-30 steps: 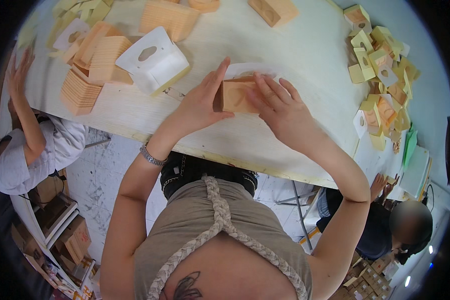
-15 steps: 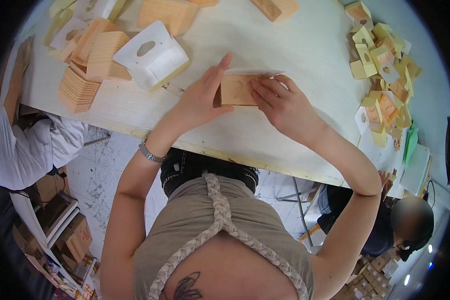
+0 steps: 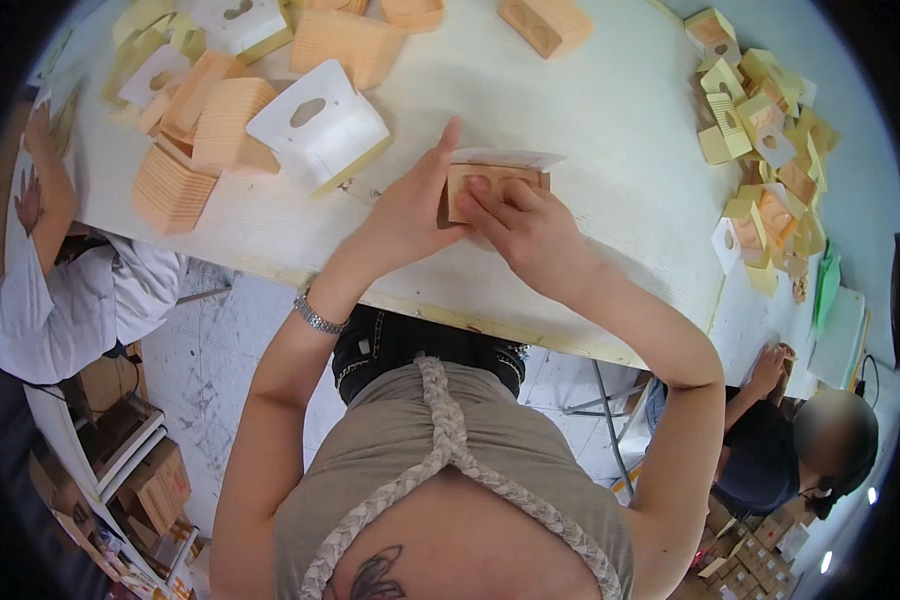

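In front of me, above the table's near half, my left hand [image 3: 415, 205] grips the left side of a small open carton, its white flap [image 3: 510, 157] standing up along the far edge. Inside the carton sits a tan insert [image 3: 457, 178] with rounded recesses. My right hand [image 3: 530, 235] has bent fingers pressed together on the insert's face, partly covering it. A white-and-yellow carton [image 3: 320, 125] with a shaped cut-out lies beyond my left hand. Beside it are stacks of ribbed, peach-coloured inserts [image 3: 232, 125].
More peach inserts [image 3: 348, 45] and cartons fill the table's far left. One insert [image 3: 545, 27] lies at the far edge. Yellow cartons [image 3: 730, 130] are piled along the right. People sit at left and right, one in a white garment [image 3: 80, 290]. Cardboard boxes [image 3: 150, 485] stand lower left.
My right hand has shifted left from the carton's right end, and its fingers now press on the insert's face. My left hand keeps its hold.
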`<state>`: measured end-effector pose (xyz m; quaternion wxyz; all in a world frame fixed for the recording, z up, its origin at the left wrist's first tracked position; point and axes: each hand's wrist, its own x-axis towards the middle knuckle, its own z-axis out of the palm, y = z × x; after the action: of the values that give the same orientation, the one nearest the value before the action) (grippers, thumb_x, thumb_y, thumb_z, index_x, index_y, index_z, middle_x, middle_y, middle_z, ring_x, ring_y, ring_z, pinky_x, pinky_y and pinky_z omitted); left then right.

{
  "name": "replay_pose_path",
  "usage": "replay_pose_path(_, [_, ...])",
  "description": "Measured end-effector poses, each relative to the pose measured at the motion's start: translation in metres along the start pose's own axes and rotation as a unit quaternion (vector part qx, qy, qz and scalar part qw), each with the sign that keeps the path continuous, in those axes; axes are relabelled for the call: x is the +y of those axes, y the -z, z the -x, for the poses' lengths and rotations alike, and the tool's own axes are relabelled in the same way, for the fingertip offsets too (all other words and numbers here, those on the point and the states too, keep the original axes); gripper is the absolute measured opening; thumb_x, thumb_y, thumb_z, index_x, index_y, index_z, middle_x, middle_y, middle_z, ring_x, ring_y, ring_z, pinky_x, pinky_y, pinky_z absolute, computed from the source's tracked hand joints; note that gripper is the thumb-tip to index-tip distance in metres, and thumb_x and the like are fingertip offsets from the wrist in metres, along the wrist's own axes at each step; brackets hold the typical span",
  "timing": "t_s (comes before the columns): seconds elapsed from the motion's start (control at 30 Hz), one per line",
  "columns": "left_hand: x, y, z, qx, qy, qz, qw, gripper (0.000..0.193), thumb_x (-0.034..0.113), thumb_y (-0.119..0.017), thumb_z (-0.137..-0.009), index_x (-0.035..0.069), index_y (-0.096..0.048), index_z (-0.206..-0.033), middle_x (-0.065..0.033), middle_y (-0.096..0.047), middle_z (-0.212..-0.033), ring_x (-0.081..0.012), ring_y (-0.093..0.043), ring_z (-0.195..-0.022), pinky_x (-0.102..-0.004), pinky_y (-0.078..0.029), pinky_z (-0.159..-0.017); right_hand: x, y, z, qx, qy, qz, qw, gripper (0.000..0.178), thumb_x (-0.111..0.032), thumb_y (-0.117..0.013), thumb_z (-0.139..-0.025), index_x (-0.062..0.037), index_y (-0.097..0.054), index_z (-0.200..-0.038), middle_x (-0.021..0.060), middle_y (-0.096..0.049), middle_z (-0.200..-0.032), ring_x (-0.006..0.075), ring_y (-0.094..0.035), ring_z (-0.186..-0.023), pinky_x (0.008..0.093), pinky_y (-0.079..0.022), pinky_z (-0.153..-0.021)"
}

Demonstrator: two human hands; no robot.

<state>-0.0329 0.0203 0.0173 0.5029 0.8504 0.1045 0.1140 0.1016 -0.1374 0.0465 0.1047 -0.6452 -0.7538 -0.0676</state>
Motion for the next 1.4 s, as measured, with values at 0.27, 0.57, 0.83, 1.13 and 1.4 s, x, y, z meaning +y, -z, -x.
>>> replay_pose_path(0.27, [0.000,-0.004,0.002,-0.014,-0.015,-0.015,1.000,0.108,0.012,-0.084,-0.070,0.010,-0.017,-0.155,-0.0127,-0.056,-0.131,-0.0300,-0.056,-0.120,-0.0371,-0.047,-0.098,-0.022,0.001,0.028,0.055,-0.045,0.032,0.997,0.039,-0.007,-0.064,-0.067,0.0039,-0.068,-0.105,0.0150,-0.068,-0.111,0.0212,-0.062,-0.091,0.0299,-0.058,-0.068])
replay_pose_path(0.57, [-0.002,-0.009,0.005,0.017,-0.036,-0.007,0.999,0.090,0.008,-0.082,-0.072,0.008,-0.033,-0.147,-0.0132,-0.058,-0.129,-0.0302,-0.059,-0.117,-0.0367,-0.048,-0.097,-0.021,0.020,0.046,0.079,-0.088,0.047,0.992,0.037,-0.006,-0.065,-0.067,-0.0023,-0.071,-0.104,0.0093,-0.071,-0.111,0.0175,-0.064,-0.092,0.0322,-0.049,-0.075])
replay_pose_path(0.83, [0.003,-0.010,0.002,0.013,-0.054,-0.019,0.998,0.084,0.007,-0.080,-0.072,0.007,-0.037,-0.144,-0.0126,-0.057,-0.130,-0.0307,-0.058,-0.118,-0.0363,-0.049,-0.097,-0.015,0.003,0.053,0.085,-0.125,-0.037,0.988,0.037,-0.008,-0.065,-0.070,-0.0042,-0.070,-0.106,0.0078,-0.071,-0.109,0.0192,-0.061,-0.085,0.0340,-0.045,-0.074])
replay_pose_path(1.13, [0.000,-0.006,0.000,-0.026,-0.060,-0.031,0.997,0.074,0.008,-0.079,-0.068,0.004,-0.042,-0.132,-0.0178,-0.055,-0.127,-0.0376,-0.054,-0.116,-0.0425,-0.046,-0.098,-0.029,-0.013,0.013,0.044,-0.120,0.062,0.990,0.042,-0.022,-0.065,-0.076,-0.0052,-0.066,-0.114,0.0094,-0.052,-0.138,0.0205,-0.051,-0.106,0.0352,-0.041,-0.081])
replay_pose_path(1.4, [-0.002,-0.004,0.001,0.015,-0.086,0.033,0.996,0.095,0.014,-0.083,-0.071,0.004,-0.026,-0.147,-0.0188,-0.046,-0.141,-0.0343,-0.047,-0.130,-0.0413,-0.040,-0.108,0.005,-0.002,0.021,0.046,-0.141,-0.092,0.985,0.040,-0.007,-0.067,-0.076,-0.0050,-0.061,-0.115,0.0121,-0.057,-0.114,0.0291,-0.054,-0.109,0.0414,-0.045,-0.091])
